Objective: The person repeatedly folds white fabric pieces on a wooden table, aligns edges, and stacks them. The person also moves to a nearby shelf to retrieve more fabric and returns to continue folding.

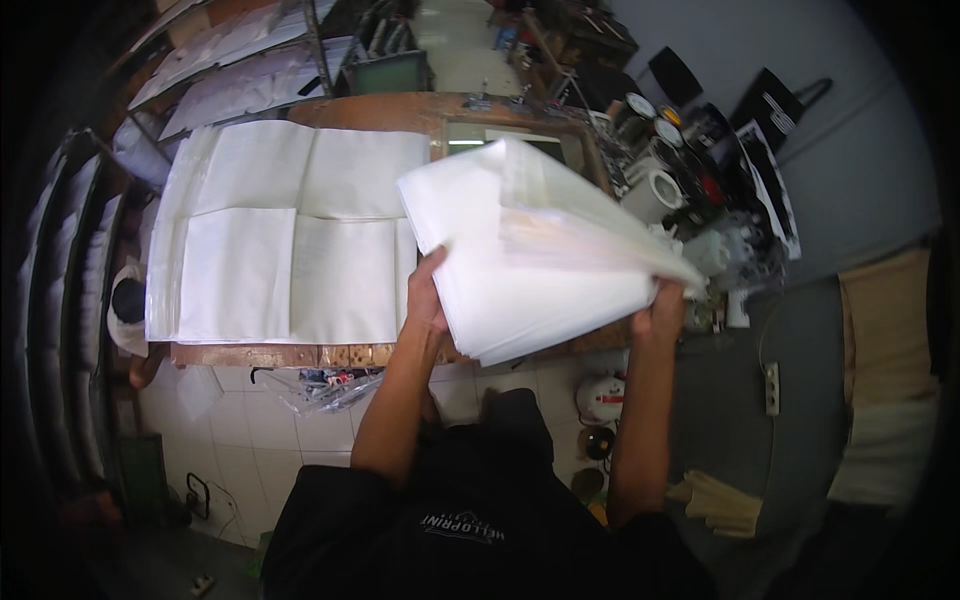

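Note:
A bundle of thin white sheets (540, 270) is held up in front of me above the wooden table. I cannot tell whether the sheets are cloth or paper. My left hand (427, 292) is closed on their left edge. The right corner is pinched by my right hand (660, 308), and the sheets there are bent and blurred. Flat stacks of white sheets (245, 270) lie side by side on the table to the left, in two rows. The held bundle partly covers the stack nearest to it.
The wooden table (375, 108) has a glass-like panel at its far right. Jars and tubs (655, 190) crowd its right end beside the grey wall. Racks (65, 290) with sheets stand at the left, where another person (128, 310) is bent low. A plastic bag (325, 390) hangs below the table edge.

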Available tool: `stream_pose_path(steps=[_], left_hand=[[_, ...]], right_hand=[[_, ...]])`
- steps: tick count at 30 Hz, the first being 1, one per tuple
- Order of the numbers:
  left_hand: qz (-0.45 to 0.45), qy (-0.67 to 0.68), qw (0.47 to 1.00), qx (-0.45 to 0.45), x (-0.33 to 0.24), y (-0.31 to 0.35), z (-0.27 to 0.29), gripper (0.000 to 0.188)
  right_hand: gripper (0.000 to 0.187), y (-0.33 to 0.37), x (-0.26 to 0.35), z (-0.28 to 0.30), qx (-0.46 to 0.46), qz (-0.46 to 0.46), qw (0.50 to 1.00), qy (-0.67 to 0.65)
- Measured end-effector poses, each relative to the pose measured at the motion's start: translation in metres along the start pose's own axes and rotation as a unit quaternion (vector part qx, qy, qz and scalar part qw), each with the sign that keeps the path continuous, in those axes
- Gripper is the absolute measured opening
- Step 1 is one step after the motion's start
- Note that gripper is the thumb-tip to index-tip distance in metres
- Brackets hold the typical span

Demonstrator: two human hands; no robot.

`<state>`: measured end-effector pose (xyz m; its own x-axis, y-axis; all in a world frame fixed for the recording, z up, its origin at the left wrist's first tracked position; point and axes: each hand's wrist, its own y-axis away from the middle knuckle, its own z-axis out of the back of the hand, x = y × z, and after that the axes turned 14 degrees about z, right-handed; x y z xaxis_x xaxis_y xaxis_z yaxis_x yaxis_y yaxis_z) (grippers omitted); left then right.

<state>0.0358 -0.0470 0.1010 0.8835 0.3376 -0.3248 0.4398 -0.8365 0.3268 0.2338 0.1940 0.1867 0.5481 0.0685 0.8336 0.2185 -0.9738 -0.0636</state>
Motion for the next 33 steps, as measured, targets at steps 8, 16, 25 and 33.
stream_pose_path(steps=[8, 16, 25, 33], left_hand=[[-0.077, -0.415, 0.831, -0.362, 0.049, -0.053, 0.061, 0.064], [-0.018, -0.379, 0.840, -0.389, 0.024, -0.061, 0.049, 0.087], [-0.297, -0.507, 0.654, -0.477, 0.042, -0.080, -0.008, 0.070], [-0.224, -0.502, 0.793, -0.264, 0.027, -0.043, -0.020, 0.134]], right_hand=[[0.049, -0.008, -0.169, 0.147, -0.054, -0.198, 0.966, 0.156], [0.065, -0.172, -0.147, 0.149, 0.288, -0.453, 0.842, 0.060], [0.045, -0.128, -0.164, 0.038, 0.354, 0.139, 0.782, 0.494], [0.037, -0.130, -0.134, 0.035, 0.313, 0.170, 0.892, 0.278]])
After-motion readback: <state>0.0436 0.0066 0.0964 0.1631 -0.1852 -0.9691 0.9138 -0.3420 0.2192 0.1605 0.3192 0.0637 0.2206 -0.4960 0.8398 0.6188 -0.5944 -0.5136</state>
